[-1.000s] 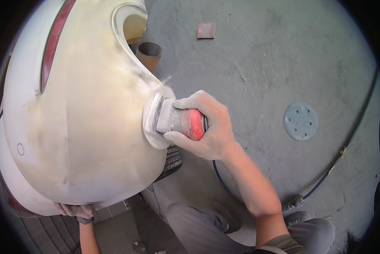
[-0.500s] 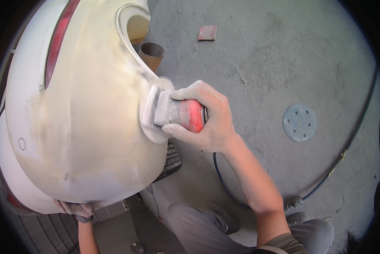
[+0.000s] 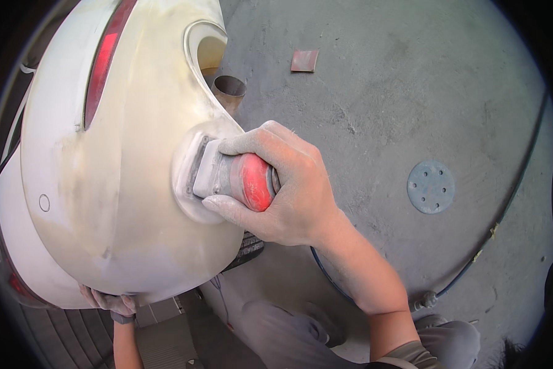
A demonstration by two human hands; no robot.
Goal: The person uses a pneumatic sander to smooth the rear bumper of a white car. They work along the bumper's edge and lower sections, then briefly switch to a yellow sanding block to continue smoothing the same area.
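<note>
My right hand (image 3: 295,178), dusted white, is closed round a pneumatic sander (image 3: 256,182) with a red top and a pale body. The sander's round pad lies against the curved corner of a car bumper (image 3: 135,184), sanded to patchy cream and white. At the bumper's lower left edge, my left hand (image 3: 107,301) grips the rim with its fingers curled on it; a dark band circles the wrist. A long red reflector (image 3: 107,61) is set in the bumper, and a round cut-out (image 3: 210,52) opens near its top right.
On the grey concrete floor lie a pale blue perforated sanding disc (image 3: 431,187) and a small reddish square pad (image 3: 304,61). A dark air hose (image 3: 504,209) with a metal coupling (image 3: 429,299) curves at right. An exhaust pipe (image 3: 230,86) and a tyre (image 3: 250,247) show behind the bumper.
My right hand has slid the sander leftward and slightly down across the bumper, away from its right edge. My left hand stays on the lower rim. The view has shifted slightly.
</note>
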